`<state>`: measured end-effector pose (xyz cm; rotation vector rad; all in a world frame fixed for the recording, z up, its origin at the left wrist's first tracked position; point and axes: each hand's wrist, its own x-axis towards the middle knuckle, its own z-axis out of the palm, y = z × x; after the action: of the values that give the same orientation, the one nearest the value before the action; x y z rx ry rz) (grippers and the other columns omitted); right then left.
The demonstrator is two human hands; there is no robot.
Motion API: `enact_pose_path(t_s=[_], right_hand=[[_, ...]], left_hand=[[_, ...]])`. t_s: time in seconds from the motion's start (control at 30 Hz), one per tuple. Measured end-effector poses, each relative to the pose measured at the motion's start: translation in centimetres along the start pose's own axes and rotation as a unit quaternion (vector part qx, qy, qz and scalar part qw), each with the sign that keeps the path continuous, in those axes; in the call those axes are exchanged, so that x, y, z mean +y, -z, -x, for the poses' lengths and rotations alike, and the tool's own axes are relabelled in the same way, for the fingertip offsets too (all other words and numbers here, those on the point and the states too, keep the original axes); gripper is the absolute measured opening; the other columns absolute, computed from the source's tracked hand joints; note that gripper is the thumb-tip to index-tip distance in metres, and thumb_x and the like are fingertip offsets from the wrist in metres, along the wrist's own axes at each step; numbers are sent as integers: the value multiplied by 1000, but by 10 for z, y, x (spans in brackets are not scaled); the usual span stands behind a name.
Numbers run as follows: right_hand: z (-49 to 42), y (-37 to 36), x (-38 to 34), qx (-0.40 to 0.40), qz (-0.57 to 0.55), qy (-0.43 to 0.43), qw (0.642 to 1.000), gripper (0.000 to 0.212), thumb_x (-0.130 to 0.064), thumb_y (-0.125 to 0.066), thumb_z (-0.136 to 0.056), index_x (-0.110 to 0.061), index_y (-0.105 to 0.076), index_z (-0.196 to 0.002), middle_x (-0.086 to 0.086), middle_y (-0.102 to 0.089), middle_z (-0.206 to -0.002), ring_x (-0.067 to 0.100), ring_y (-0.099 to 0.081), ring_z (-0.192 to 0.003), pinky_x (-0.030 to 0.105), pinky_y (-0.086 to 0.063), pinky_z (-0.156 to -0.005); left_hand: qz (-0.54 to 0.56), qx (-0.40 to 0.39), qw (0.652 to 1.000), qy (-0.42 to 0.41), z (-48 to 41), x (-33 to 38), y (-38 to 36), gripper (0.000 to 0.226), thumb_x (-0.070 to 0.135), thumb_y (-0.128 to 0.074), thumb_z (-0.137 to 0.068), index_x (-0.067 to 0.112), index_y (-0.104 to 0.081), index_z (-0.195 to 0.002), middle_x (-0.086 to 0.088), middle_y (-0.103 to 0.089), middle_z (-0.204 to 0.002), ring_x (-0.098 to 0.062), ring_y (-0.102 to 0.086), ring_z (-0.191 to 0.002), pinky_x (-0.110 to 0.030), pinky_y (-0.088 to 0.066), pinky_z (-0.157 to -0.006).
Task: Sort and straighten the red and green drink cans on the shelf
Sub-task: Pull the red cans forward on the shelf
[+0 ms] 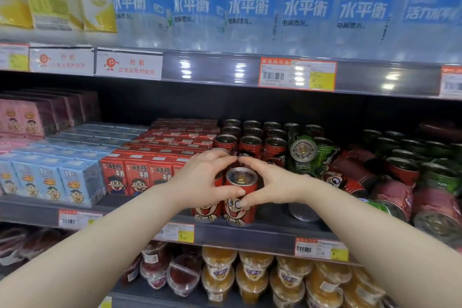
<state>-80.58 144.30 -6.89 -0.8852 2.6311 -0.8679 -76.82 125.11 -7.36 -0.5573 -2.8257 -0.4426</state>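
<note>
Left hand (pixel 205 182) and right hand (pixel 272 182) are curled round one red can (pixel 238 215). The fingertips nearly meet behind it and the thumbs are pressed on its front. A two-sided hold like this appears meant to keep the can upright while it is squared up with its neighbour.

The red can stands at the near edge of the shelf (pixel 250 232). Its silver lid is seen from above and its cartoon face is turned outward. A second red can (pixel 206 211) stands just to its left, touching it and partly hidden by the left hand.

Behind, upright red cans (pixel 250 145) are lined in rows. To the right a green can (pixel 303 149) lies on its side with its lid toward the viewer. It is mixed with fallen red cans (pixel 350 170), and more green cans (pixel 390 142) stand further right. That jumble is judged to be the bulk of the sorting left. Red cartons (pixel 137 175) are ranged to the left.
</note>
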Motion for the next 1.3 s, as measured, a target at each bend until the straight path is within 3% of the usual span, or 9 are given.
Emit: enact_pose_path(t_s=[0.13,0.2,0.37,0.53,0.63,0.73,0.97,1.1,1.3], right_hand=[[3,42,2,91,1,0,996,57,-23,-65,-87,-23,-42,-139,-2,-45,-143,14,-53,-119,25,-41,-102],[0,58,11,117,102,-16,988,45,-17,-62,-88,-23,-52,-131,-2,-51,-137,16,-53,-120,27,-40,-104],[-7,47,21,51,304,-119,944,53,-51,-52,-89,-24,-46,-134,4,-46,-140,23,-46,-126,32,-40,-102],[-20,16,24,112,350,-179,913,64,-68,-32,-88,-16,-54,-119,8,-60,-119,26,-58,-107,33,-47,-82],[-27,8,22,114,321,-151,928,51,-57,-46,-89,-19,-51,-123,6,-57,-125,26,-57,-111,33,-47,-83],[-32,6,23,83,222,-99,967,54,-37,-60,-86,-23,-44,-135,5,-42,-142,25,-48,-124,32,-44,-98],[-37,6,26,106,171,-190,961,71,-49,-66,-79,-18,-37,-136,8,-52,-131,26,-53,-117,29,-44,-92],[-40,7,30,124,82,-178,973,62,-29,-72,-71,-18,-47,-127,7,-57,-121,23,-57,-109,29,-48,-88],[-40,9,34,174,-25,-121,977,66,-38,-69,-63,-26,-54,-126,5,-54,-127,22,-53,-116,33,-46,-97]], left_hand=[[5,2,1000,5,-14,7,7,67,62,-42,-85,25,-38,-140,0,-36,-147,-17,-30,-136,-36,-25,-113],[12,3,1000,25,-20,9,9,67,64,-36,-85,25,-40,-139,-1,-38,-146,-20,-32,-136,-39,-26,-113],[-39,-53,996,62,-24,16,2,63,57,-34,-91,25,-29,-144,-4,-27,-153,-22,-23,-141,-37,-19,-114],[-60,-68,993,70,-25,16,-1,65,59,-30,-91,22,-26,-145,-3,-27,-154,-19,-23,-142,-36,-18,-115],[-70,-71,993,70,-26,15,-2,66,60,-28,-91,23,-25,-146,-2,-25,-154,-18,-22,-142,-36,-17,-115],[-74,-72,992,69,-26,14,-3,64,59,-28,-92,24,-26,-145,-3,-26,-154,-18,-22,-142,-35,-18,-115],[-70,-76,992,67,-25,15,-2,64,59,-28,-92,23,-26,-146,-3,-25,-155,-18,-21,-142,-36,-17,-115],[-71,-78,992,66,-25,15,-1,64,58,-28,-92,23,-27,-145,-3,-25,-154,-19,-21,-142,-35,-17,-115],[-63,-73,993,65,-26,14,-2,63,57,-29,-92,22,-28,-145,-3,-26,-154,-20,-23,-142,-35,-18,-115]])
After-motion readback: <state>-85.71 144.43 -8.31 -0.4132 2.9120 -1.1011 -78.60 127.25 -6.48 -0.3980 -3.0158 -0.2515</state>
